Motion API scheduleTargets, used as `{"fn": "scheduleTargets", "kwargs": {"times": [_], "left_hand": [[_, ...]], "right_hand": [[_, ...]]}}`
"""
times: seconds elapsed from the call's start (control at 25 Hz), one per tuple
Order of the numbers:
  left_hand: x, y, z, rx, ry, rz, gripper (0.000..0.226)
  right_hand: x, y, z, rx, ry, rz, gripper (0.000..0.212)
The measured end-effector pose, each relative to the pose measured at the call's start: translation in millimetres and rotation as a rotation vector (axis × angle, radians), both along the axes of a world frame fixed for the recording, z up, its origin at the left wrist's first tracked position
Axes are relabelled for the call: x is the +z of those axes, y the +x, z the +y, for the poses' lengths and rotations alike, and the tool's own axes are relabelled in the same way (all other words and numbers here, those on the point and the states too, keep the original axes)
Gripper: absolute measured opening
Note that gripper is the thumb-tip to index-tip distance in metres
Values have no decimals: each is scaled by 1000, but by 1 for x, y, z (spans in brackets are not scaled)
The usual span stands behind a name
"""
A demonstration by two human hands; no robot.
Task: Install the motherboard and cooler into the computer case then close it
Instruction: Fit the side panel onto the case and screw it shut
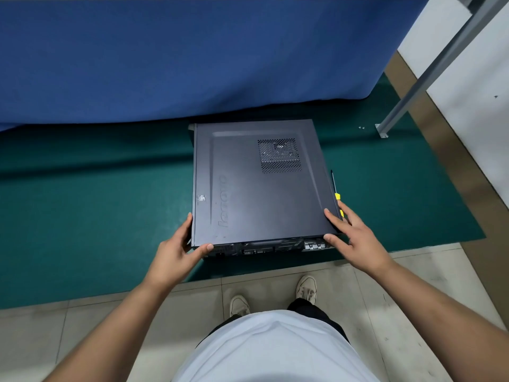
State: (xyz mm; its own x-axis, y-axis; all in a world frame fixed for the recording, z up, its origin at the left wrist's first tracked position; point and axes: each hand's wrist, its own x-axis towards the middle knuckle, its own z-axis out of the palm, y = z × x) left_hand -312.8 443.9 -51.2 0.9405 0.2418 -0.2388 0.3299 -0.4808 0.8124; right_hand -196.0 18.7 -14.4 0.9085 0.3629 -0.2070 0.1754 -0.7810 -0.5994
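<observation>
A dark grey computer case (256,183) lies flat on a green mat, its side panel on top with a perforated vent (279,155) near the far right. The rear ports face me along the near edge. My left hand (176,249) grips the near left corner, thumb on the near edge and fingers along the left side. My right hand (355,238) rests on the near right corner with fingers spread straight, thumb at the near edge. The motherboard and cooler are hidden inside.
A screwdriver (336,193) with a yellow handle lies on the green mat (96,216) right of the case, partly under my right hand. A blue cloth (192,56) hangs behind. A metal frame leg (382,130) stands at the right. My shoes stand on the tiled floor.
</observation>
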Motion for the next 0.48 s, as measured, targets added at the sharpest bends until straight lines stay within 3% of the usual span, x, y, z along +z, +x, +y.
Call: {"fn": "scheduleTargets", "kwargs": {"times": [0.24,0.48], "left_hand": [[0,7,5,37,-73,-7,99],[11,53,7,51,-121,-12,98]], "right_hand": [[4,-3,2,-54,-24,8,55],[3,49,14,-93,-25,-28,49]]}}
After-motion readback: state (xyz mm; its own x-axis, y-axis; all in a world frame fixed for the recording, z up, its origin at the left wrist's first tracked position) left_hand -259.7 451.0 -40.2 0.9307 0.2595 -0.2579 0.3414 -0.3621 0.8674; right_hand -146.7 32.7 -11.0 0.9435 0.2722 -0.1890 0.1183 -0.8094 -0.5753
